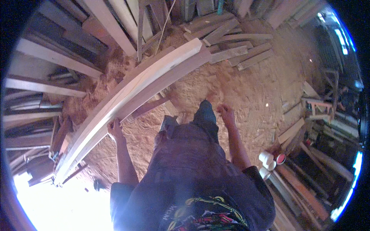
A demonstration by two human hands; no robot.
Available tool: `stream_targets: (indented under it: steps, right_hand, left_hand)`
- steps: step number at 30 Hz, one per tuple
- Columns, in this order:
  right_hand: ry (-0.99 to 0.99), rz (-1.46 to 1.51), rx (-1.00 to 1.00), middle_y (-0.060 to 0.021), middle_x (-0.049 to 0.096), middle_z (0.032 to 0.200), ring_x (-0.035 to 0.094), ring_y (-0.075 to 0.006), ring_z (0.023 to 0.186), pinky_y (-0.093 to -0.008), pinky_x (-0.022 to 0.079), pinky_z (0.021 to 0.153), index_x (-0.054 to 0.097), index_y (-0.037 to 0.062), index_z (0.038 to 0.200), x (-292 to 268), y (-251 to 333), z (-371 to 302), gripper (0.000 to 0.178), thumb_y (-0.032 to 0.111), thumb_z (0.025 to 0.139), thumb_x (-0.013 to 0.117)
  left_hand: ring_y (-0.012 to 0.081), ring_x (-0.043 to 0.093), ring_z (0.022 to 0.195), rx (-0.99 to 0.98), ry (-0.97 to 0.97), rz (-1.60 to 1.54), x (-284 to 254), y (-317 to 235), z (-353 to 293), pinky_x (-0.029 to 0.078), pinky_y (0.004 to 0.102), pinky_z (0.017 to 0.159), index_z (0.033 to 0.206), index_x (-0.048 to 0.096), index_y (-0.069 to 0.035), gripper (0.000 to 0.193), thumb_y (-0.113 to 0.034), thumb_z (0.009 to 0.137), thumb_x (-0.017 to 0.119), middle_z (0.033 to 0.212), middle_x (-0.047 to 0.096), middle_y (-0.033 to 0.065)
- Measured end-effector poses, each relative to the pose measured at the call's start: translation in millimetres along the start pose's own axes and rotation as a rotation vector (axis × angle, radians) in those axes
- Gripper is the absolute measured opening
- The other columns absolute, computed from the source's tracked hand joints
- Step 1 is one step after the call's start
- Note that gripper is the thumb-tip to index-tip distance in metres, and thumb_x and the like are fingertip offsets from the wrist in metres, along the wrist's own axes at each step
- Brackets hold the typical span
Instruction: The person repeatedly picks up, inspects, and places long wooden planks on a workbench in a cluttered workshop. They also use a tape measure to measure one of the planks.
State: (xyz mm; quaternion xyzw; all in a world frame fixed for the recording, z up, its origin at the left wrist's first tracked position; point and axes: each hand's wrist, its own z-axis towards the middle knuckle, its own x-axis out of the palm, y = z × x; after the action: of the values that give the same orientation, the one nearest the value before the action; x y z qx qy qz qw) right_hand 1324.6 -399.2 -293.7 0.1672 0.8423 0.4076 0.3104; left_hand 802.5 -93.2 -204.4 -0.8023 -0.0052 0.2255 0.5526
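A long, pale wooden plank [129, 92] runs slantwise from the lower left to the upper middle, bowed by the lens. Along its near side lies a darker wooden board [165, 82]. My left hand [114, 129] is at the near edge of this timber, its fingers closed over the edge beside the pale plank. Out in front of my right side, my right hand [226, 114] hangs above the sandy floor, away from the timber. Its fingers are loosely curled, and nothing shows in them.
Short wood offcuts [241, 48] lie heaped beyond the plank's far end. Long boards [58, 57] lean and stack on the left. White buckets [266, 158] stand at right near more stacked timber [304, 188]. A short wooden piece [152, 106] lies under the plank's near side.
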Motion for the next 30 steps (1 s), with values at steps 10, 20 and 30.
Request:
stream_targets:
  steps: [10, 20, 30]
  right_hand:
    - [0.402, -0.371, -0.764, -0.0115, 0.058, 0.144, 0.061, -0.0282, 0.126, -0.0374, 0.051, 0.102, 0.054, 0.0114, 0.147, -7.9, 356.3, 125.9, 0.072, 0.024, 0.084, 0.085]
    - [1.144, -0.645, -1.072, -0.0209, 0.065, 0.135, 0.063, -0.0375, 0.125, -0.0448, 0.050, 0.105, 0.055, 0.0058, 0.143, 20.2, 447.5, 159.5, 0.071, 0.022, 0.081, 0.085]
    - [1.271, -0.731, -1.159, -0.0214, 0.074, 0.111, 0.073, -0.0385, 0.102, -0.0469, 0.057, 0.089, 0.066, 0.0043, 0.125, 53.9, 433.5, 186.1, 0.054, 0.024, 0.078, 0.086]
  left_hand:
    - [0.0200, 0.068, 0.092, -0.284, -0.351, -0.498, 84.6, -10.6, -142.6, 0.057, 0.0317, 0.068, 0.120, 0.063, -0.004, 0.025, -0.013, 0.098, 0.070, 0.102, 0.067, 0.0085]
    - [0.0232, 0.070, 0.098, -0.618, -0.380, -0.568, 282.9, -49.0, -332.7, 0.059, 0.0373, 0.074, 0.127, 0.062, 0.000, 0.038, -0.024, 0.099, 0.069, 0.116, 0.069, 0.0111]
    - [0.0147, 0.067, 0.085, -0.462, -0.527, -0.816, 347.8, -68.0, -374.9, 0.058, 0.0315, 0.069, 0.129, 0.061, 0.000, 0.040, -0.028, 0.101, 0.069, 0.104, 0.069, 0.0080]
